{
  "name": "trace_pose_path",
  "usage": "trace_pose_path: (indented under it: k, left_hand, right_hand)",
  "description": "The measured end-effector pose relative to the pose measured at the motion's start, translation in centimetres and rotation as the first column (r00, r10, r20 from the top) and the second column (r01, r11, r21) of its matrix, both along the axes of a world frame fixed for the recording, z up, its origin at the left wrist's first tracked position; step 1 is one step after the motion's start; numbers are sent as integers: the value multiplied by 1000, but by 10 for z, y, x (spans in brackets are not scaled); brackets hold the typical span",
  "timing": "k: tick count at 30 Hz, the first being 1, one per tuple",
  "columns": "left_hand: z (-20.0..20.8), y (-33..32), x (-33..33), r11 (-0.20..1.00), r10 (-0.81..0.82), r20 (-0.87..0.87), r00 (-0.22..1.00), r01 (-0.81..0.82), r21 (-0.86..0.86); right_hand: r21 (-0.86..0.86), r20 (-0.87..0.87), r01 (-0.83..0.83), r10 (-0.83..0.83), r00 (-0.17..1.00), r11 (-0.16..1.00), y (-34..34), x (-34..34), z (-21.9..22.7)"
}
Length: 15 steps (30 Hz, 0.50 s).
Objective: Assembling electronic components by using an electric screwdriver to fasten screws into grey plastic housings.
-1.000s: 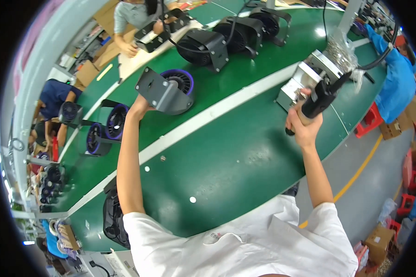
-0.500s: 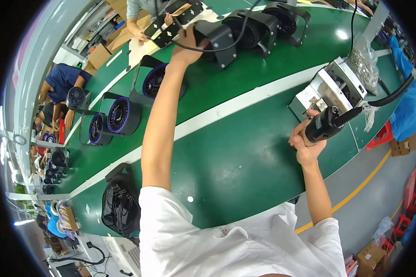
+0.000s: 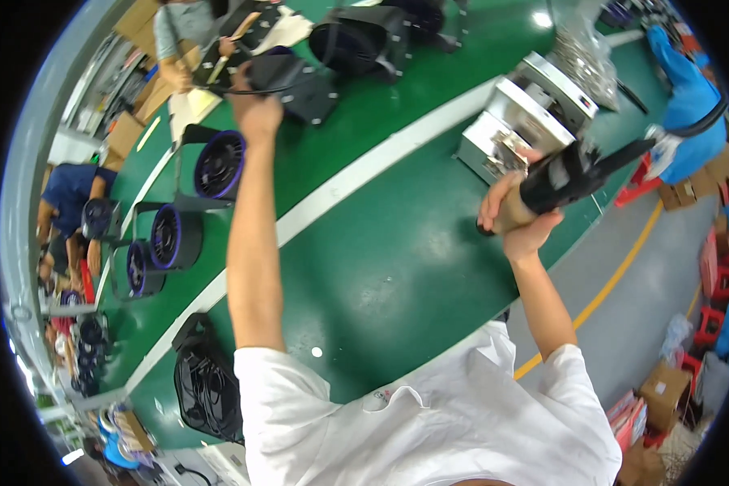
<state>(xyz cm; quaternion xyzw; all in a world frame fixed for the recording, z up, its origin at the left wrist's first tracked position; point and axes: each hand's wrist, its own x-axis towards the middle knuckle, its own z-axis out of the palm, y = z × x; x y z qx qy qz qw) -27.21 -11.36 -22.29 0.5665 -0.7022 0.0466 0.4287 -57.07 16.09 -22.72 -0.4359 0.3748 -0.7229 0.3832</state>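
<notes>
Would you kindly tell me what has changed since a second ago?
The left hand moved a purple-rimmed fan left beside two others, let go, and reached forward to a dark bracketed fan. The right hand still grips the black-and-beige tool.

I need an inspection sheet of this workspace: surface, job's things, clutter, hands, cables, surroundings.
Surface: green table, crossed by a white strip.
Job's things: driver; fan near the left hand; other fans further left; metal device.
Clutter: black bundle, white disc, clear bag of small parts.
Hands: right hand grips the driver; left at the fan's edge, grip unclear.
Cables: black cable on the driver's right.
Surroundings: co-workers across the table; red stools, cartons.
</notes>
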Motion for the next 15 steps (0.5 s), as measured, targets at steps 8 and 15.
trace_pose_path:
  k: [8, 15]
  left_hand:
    - [23, 139, -13, 923, -381, -209, 901, 384, -28]
    - [17, 227, -51, 794, -585, -125, 801, 597, 111]
  right_hand:
    - [-203, -54, 328, -345, 937, 923, -55, -46, 54]
    - [-246, -251, 351, -409, 877, 903, -68, -21, 19]
